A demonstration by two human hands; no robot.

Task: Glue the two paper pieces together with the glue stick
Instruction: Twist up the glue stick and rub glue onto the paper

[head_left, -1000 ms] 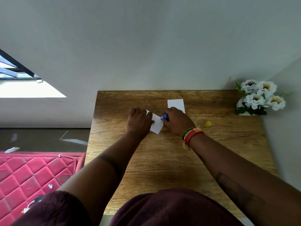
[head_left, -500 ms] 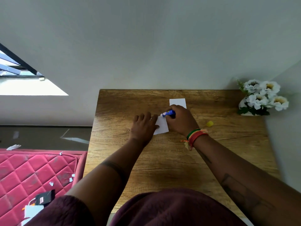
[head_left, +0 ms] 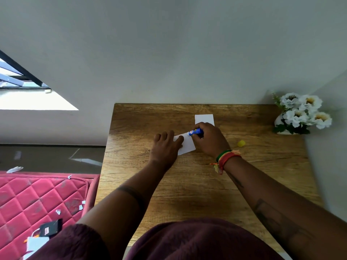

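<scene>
— Which step is this?

— Spreading the glue, I'd say. The right hand (head_left: 210,141) is wrapped around the blue glue stick (head_left: 195,131), with its tip down on the near paper piece (head_left: 186,145), at that piece's far edge.

— And the other hand?

— The left hand (head_left: 166,147) lies with fingers fairly straight, pressing the left side of the near paper piece so it stays put on the wooden surface (head_left: 187,184). It holds nothing.

— Where's the second piece?

— The far paper piece (head_left: 204,119) lies flat just beyond the near paper piece, partly hidden by the right hand's knuckles. The two pieces do not seem joined yet; whether they touch I cannot tell.

— That yellow bit?

— Probably the cap (head_left: 241,143), lying to the right of the near paper piece, past the right wrist. The flowers (head_left: 302,113) stand well off to the right of it, in the corner.

— So what comes next?

— In my judgement, finish covering the near piece, then put the stick down. After that one piece has to be lifted and laid on the other, edges lined up, and pressed flat before the glue dries.
</scene>
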